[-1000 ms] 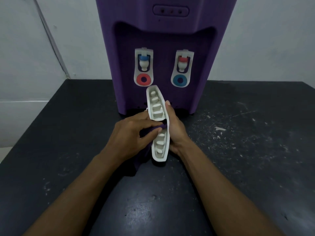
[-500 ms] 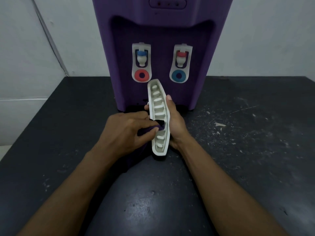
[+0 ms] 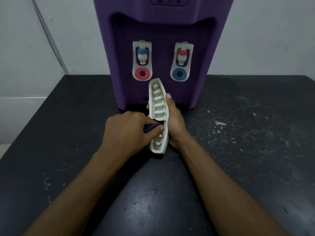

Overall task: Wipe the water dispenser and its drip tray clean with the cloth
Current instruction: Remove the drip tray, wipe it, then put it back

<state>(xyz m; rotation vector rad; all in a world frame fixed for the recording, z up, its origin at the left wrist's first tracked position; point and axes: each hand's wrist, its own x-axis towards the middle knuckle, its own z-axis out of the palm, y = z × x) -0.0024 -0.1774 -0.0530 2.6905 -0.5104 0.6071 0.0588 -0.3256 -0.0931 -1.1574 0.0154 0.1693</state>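
Note:
A purple water dispenser (image 3: 162, 31) stands at the back of the dark table, with two white taps on its front. The white slotted drip tray (image 3: 158, 103) is off the dispenser and stands on its end in front of it, slots facing left. My right hand (image 3: 173, 120) grips the tray from the right side and behind, thumb along its edge. My left hand (image 3: 129, 132) pinches a dark purple cloth (image 3: 150, 127) and presses it into the tray's slots at mid height. Most of the cloth is hidden under my left hand.
The dark table (image 3: 238, 150) is scuffed, with white flecks and scratches to the right of the dispenser. A pale wall (image 3: 51, 40) rises behind the table, and the table's left edge runs diagonally at the left.
The tray and both hands stay in about the same place. My left hand with the cloth has shifted slightly along the tray's slots. The camera has tilted a little.

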